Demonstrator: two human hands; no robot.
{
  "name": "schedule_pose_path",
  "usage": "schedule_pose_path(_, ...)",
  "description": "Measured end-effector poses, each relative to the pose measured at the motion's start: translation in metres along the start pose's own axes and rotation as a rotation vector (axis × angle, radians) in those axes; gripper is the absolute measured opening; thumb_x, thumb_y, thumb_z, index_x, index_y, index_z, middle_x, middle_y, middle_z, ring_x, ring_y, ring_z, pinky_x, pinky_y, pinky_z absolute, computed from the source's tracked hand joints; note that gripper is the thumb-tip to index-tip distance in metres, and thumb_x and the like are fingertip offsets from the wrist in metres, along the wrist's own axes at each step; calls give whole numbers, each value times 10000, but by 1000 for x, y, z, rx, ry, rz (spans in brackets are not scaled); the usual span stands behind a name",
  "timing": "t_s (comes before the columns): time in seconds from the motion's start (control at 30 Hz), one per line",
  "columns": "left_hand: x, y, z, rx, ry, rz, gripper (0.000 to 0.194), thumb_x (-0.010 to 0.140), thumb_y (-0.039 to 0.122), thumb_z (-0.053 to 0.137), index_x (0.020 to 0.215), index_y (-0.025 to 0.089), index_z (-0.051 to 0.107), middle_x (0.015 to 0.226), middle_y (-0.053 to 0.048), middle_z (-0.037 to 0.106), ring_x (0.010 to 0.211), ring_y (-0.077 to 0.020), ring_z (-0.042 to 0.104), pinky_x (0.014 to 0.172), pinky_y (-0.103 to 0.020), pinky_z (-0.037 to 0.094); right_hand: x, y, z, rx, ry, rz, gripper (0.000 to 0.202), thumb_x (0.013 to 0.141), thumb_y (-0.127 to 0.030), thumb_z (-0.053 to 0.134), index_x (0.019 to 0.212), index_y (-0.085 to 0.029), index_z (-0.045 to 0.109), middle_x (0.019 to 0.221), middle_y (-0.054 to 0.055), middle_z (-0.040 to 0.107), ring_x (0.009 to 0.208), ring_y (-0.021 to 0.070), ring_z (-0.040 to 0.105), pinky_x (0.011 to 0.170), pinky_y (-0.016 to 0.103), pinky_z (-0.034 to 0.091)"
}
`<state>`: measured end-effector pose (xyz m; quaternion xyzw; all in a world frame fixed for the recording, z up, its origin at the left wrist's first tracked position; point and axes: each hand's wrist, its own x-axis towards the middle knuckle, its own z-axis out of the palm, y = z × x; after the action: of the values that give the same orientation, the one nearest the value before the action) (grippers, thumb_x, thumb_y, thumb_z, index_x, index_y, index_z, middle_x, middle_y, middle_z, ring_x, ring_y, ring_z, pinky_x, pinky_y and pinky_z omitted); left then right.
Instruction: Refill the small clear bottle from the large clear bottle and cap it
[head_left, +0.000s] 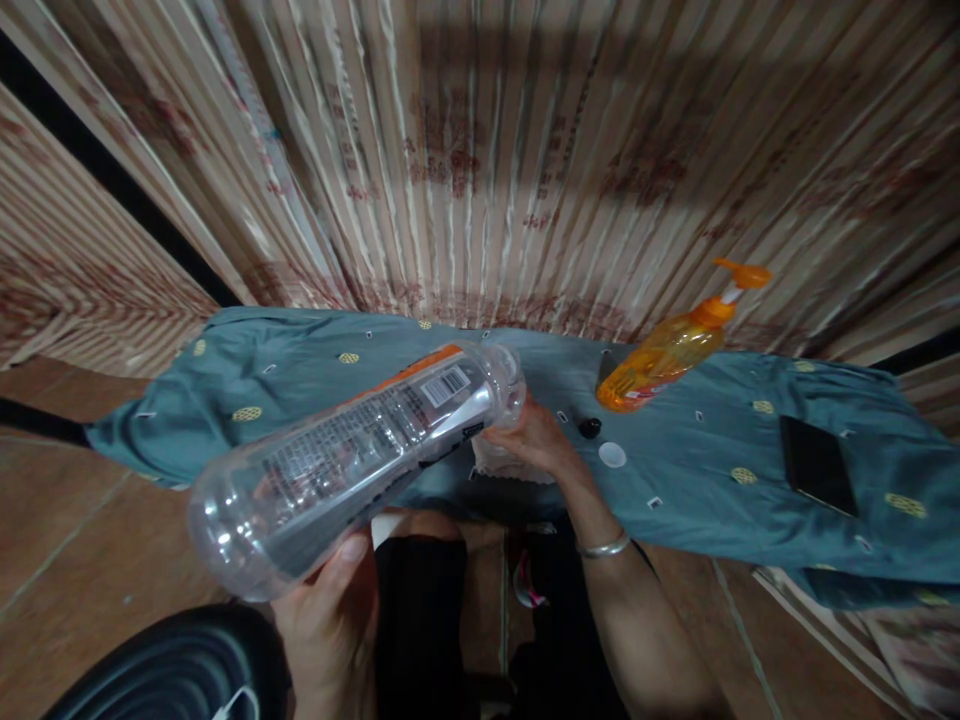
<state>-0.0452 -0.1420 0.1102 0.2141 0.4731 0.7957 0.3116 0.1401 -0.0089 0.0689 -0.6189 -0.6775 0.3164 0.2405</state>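
Striped beige curtains with faded red print hang behind a low surface draped in a teal cloth dotted with small gold medallions, above a reddish-brown tiled floor. At the centre, a person holds a large clear plastic bottle with a printed label and barcode tilted almost on its side, base toward the camera, neck pointing away over the cloth. The left hand cups the bottle's base from below — the thumb presses flat against the clear wall, while the other fingers are hidden behind the bottle. The right hand, a silver bangle on its wrist, meets the bottle at its neck; its fingers curl around that end, though whether they pinch anything there cannot be told. Just beside that hand lie a small black cap and a white round lid, both on the cloth. Farther right, an orange pump-top bottle of orange liquid stands on the cloth, and a flat black rectangular device rests well apart near the cloth's right end.
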Motion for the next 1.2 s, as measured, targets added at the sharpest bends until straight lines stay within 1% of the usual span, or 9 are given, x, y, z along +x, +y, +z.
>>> schedule_pose_path(0.1, 1, 0, 1, -7, -13, 2, 615, 508, 306, 906, 1079, 236, 688, 1113, -38, 697, 1167, -287, 599, 1053, -463, 460, 0, 2, 1, 4, -1, 6, 643, 709, -447, 756, 1257, -208, 518, 1094, 93, 737, 1042, 321, 693, 823, 366, 543)
schedule_pose_path(0.3, 5, 2, 4, -4, -20, 13, 627, 468, 297, 916, 1054, 257, 698, 1114, -19, 699, 1175, -290, 594, 1057, -471, 458, 1, 3, 0, 14, -1, 7, 612, 716, -405, 757, 1250, -229, 517, 1097, 77, 739, 1029, 310, 697, 829, 362, 538)
schedule_pose_path(0.4, 5, 1, 4, 1, -18, 14, 635, 462, 289, 919, 1055, 251, 698, 1119, -21, 696, 1197, -297, 579, 1076, -477, 438, 1, 2, 0, 6, -5, 17, 620, 710, -425, 755, 1245, -215, 523, 1082, 84, 741, 1028, 316, 697, 817, 358, 541)
schedule_pose_path(0.53, 5, 0, 3, 2, 1, 7, 645, 466, 276, 920, 1069, 242, 694, 1123, -31, 694, 1216, -307, 566, 1103, -499, 401, 1, 1, 0, 4, 0, 8, 583, 709, -413, 759, 1224, -237, 549, 1107, 77, 736, 1036, 308, 694, 826, 354, 538)
schedule_pose_path(0.63, 5, 1, 5, -7, -15, 24, 646, 479, 254, 912, 1085, 237, 689, 1139, -37, 687, 1219, -307, 565, 1110, -504, 388, 0, 0, 0, 9, 1, -3, 577, 718, -409, 758, 1229, -236, 552, 1126, 77, 731, 1048, 305, 690, 843, 359, 535)
schedule_pose_path(0.83, 4, 5, 9, -30, -51, 43, 616, 507, 209, 897, 1087, 237, 692, 1143, -39, 689, 1210, -298, 576, 1089, -494, 418, -1, -1, -1, -6, 0, -7, 593, 722, -415, 759, 1234, -215, 537, 1122, 85, 727, 1049, 300, 693, 844, 352, 534)
schedule_pose_path(0.93, 3, 5, 7, -20, -57, 45, 593, 536, 198, 887, 1094, 247, 693, 1149, -36, 688, 1200, -295, 585, 1072, -494, 438, 1, 1, 0, 13, -8, -8, 617, 718, -402, 766, 1249, -211, 515, 1116, 84, 729, 1051, 288, 694, 839, 337, 533)
schedule_pose_path(1.1, 5, 1, 3, -20, -74, 60, 584, 562, 187, 872, 1112, 249, 686, 1166, -40, 682, 1194, -296, 590, 1063, -502, 448, 1, 2, 1, 26, -16, -1, 664, 719, -405, 755, 1285, -184, 486, 1109, 105, 731, 1044, 296, 694, 825, 344, 535)
schedule_pose_path(1.2, 5, 1, 3, -24, -74, 56, 586, 558, 186, 873, 1110, 248, 687, 1156, -39, 686, 1192, -293, 591, 1066, -498, 445, 1, 4, 1, 39, -21, -14, 677, 718, -407, 750, 1297, -182, 481, 1115, 108, 730, 1041, 297, 693, 818, 345, 536)
